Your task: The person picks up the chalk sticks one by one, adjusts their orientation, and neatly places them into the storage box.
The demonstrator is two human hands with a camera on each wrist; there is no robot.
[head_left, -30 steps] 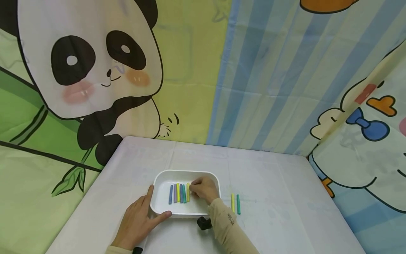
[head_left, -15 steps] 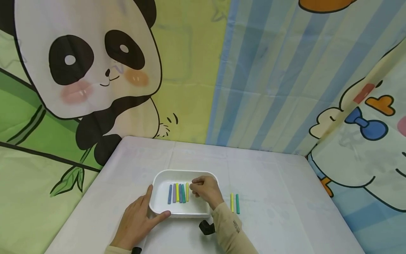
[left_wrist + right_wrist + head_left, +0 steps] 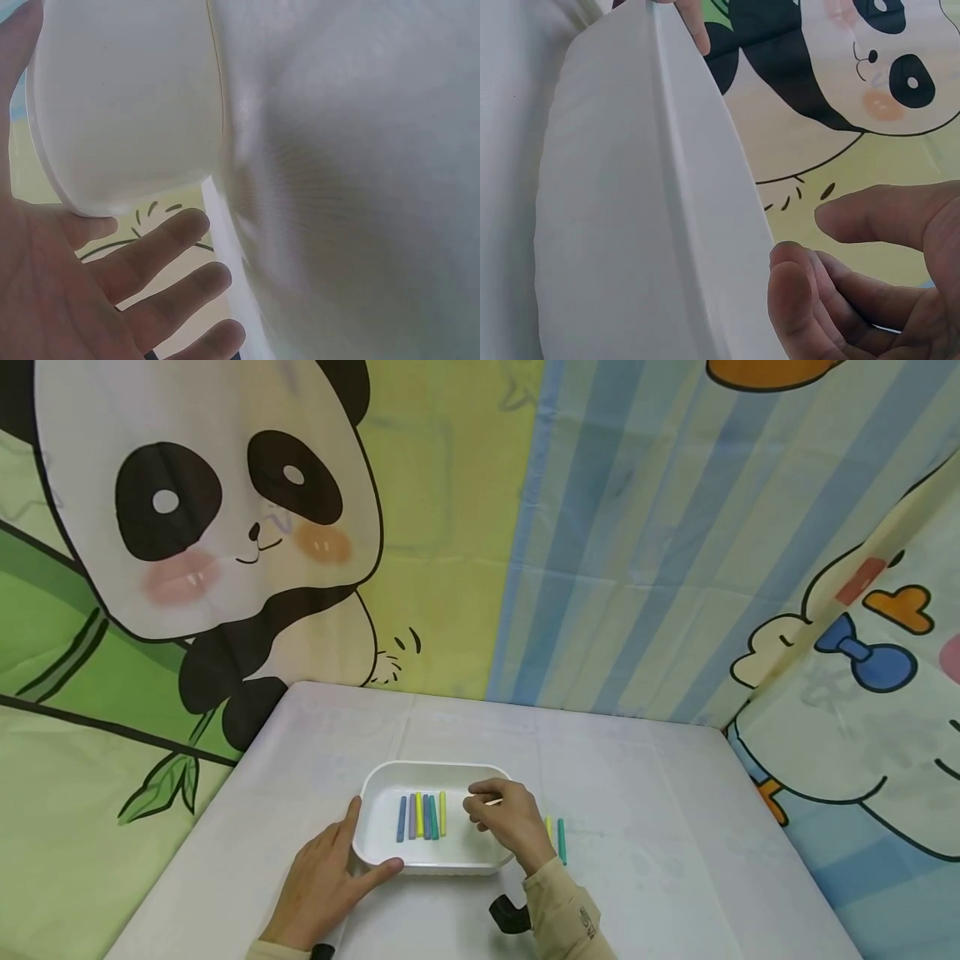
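Note:
A white tray (image 3: 438, 867) stands on the table with several chalk sticks side by side in it, among them a blue stick (image 3: 401, 820), a green stick (image 3: 433, 818) and, at the row's right end, a yellow stick (image 3: 442, 814). My left hand (image 3: 322, 872) rests at the tray's left end, straight index finger along the side and thumb on the front rim. Over the tray's right end hovers my right hand (image 3: 513, 818), fingers loosely bent. In the right wrist view, the thumb (image 3: 877, 217) and fingertips stand apart with nothing between them.
Right of the tray, a green chalk stick (image 3: 562, 843) and a yellow chalk stick (image 3: 548, 827) lie on the white table (image 3: 660, 860), the yellow one partly behind my right hand. A cartoon-printed curtain (image 3: 450, 527) hangs behind the table.
My right hand has moved right, away from the yellow stick at the row's right end, and its fingers have come off it. The left hand and tray stay about where they were.

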